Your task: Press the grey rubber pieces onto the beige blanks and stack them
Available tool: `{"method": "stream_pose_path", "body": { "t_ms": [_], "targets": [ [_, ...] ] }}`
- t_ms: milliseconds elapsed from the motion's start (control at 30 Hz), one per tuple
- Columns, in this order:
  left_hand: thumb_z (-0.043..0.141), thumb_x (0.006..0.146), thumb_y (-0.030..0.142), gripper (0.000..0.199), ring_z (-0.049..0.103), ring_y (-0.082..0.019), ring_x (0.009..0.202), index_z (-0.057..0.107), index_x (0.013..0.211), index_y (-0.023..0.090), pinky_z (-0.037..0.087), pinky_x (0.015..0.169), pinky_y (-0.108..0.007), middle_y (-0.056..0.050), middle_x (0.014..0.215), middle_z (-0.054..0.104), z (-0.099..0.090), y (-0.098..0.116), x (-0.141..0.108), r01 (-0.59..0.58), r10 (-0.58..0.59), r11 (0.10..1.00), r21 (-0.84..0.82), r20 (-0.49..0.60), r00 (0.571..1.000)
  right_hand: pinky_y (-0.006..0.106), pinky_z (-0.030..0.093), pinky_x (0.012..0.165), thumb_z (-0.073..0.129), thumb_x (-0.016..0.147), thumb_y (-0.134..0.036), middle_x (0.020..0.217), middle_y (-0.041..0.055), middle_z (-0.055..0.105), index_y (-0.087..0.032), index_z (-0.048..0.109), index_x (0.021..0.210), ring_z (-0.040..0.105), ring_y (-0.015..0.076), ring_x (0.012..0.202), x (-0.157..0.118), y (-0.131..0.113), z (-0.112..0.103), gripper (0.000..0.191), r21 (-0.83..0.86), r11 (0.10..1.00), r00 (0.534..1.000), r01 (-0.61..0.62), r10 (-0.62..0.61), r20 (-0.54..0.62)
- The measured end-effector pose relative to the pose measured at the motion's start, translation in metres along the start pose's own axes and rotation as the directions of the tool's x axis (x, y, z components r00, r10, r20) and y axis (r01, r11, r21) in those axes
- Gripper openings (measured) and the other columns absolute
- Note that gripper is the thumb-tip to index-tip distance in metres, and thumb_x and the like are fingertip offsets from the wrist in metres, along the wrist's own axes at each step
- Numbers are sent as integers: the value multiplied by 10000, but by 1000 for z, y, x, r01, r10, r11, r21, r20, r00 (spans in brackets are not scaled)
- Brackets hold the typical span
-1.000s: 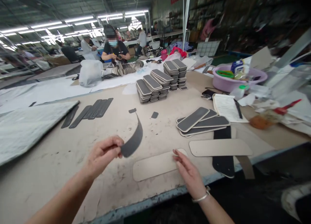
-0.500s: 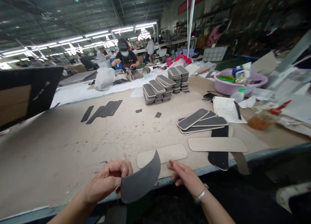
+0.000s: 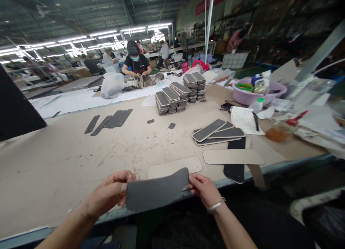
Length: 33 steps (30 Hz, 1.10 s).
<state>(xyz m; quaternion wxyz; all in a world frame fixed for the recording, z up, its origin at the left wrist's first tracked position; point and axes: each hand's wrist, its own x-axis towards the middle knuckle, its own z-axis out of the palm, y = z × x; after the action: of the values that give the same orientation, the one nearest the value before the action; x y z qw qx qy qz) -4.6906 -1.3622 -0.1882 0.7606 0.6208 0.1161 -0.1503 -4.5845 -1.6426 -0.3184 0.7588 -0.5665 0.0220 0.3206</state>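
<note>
A thin, flexible dark grey strip [image 3: 156, 192] stretches between my two hands at the table's front edge. My left hand [image 3: 111, 191] pinches its left end, thumb toward me. The right end is gripped between the thumb and fingers of my right hand [image 3: 203, 188], which has a silver bangle at the wrist. Just behind the strip a beige rounded panel [image 3: 175, 165] lies flat, its front edge partly covered by it. Another beige panel [image 3: 233, 157] rests to the right, across a black panel [image 3: 234, 173].
Grey-topped panels [image 3: 218, 132] lie loosely piled at right, with neat stacks [image 3: 172, 98] farther back. Dark strips [image 3: 110, 121] lie at left. A notebook [image 3: 245, 119], a jar of orange-brown stuff [image 3: 277, 134] and a purple basin [image 3: 258, 94] stand right. A co-worker [image 3: 136, 62] sits beyond.
My right hand has taken hold of the strip's free end, which was curling upward. The strip is now drawn out nearly level between both hands. The view has shifted slightly.
</note>
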Motion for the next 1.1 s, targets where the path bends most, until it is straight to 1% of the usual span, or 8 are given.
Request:
{"method": "stream_pose_path", "body": {
  "t_ms": [67, 167, 233, 367, 533, 833, 967, 1100],
  "targets": [
    [642, 701, 278, 195, 397, -44, 420, 526, 764, 135, 269, 414, -157, 40, 543, 461, -9, -6, 14, 58, -52, 997, 40, -138, 989, 211, 412, 519, 586, 708, -558, 571, -39, 556, -183, 605, 764, 510, 92, 505, 5, -9, -13, 379, -263, 963, 991, 54, -84, -104],
    [639, 662, 290, 210, 371, -39, 411, 512, 736, 139, 208, 397, -158, 57, 515, 445, -20, -20, 40, 119, -88, 987, 105, -262, 961, 234, 422, 558, 454, 788, -529, 536, -37, 568, -204, 615, 735, 548, 119, 502, 14, -27, -29, 367, -654, 756, 956, 15, -202, -211],
    [621, 635, 319, 223, 373, -44, 407, 498, 699, 145, 186, 388, -163, 56, 513, 456, -24, -31, 58, 169, -105, 968, 188, -308, 946, 245, 400, 575, 445, 795, -496, 493, -31, 561, -212, 621, 678, 551, 133, 509, 22, -36, -35, 354, -760, 649, 940, -33, -239, -245],
    [547, 619, 341, 196, 408, -61, 407, 483, 643, 157, 199, 375, -164, 46, 494, 481, -28, -47, 86, 281, -134, 883, 375, -374, 918, 260, 351, 608, 450, 802, -441, 486, -3, 575, -224, 645, 643, 562, 169, 613, 37, -42, -37, 333, -861, 496, 922, -110, -274, -275],
    [505, 643, 233, 81, 438, -72, 361, 496, 615, 158, 228, 344, -169, 40, 454, 502, -29, -52, 103, 347, -147, 828, 439, -427, 892, 255, 337, 604, 436, 821, -427, 557, 15, 620, -224, 667, 683, 571, 170, 646, 46, -44, -35, 337, -911, 372, 932, -177, -233, -277],
    [486, 734, 174, 88, 553, -100, 396, 547, 684, 137, 311, 348, -160, 11, 500, 581, -32, -53, 109, 440, -205, 785, 437, -486, 849, 274, 351, 633, 400, 813, -524, 630, -7, 656, -269, 657, 739, 594, 194, 725, 51, -45, -41, 369, -922, 284, 950, -265, -88, -300],
    [535, 756, 219, 115, 578, -108, 425, 565, 694, 127, 370, 377, -161, 1, 497, 593, -29, -52, 105, 440, -209, 774, 456, -472, 857, 279, 352, 636, 385, 806, -558, 645, -19, 659, -290, 650, 771, 598, 198, 745, 53, -43, -44, 379, -926, 247, 952, -284, -43, -304],
    [558, 772, 244, 161, 546, -98, 389, 553, 659, 130, 381, 383, -160, 20, 429, 550, -24, -51, 104, 415, -172, 758, 503, -460, 871, 283, 365, 649, 389, 795, -565, 761, -12, 682, -292, 646, 810, 604, 210, 788, 52, -41, -43, 375, -933, 216, 945, -289, -90, -314]
  ]
}}
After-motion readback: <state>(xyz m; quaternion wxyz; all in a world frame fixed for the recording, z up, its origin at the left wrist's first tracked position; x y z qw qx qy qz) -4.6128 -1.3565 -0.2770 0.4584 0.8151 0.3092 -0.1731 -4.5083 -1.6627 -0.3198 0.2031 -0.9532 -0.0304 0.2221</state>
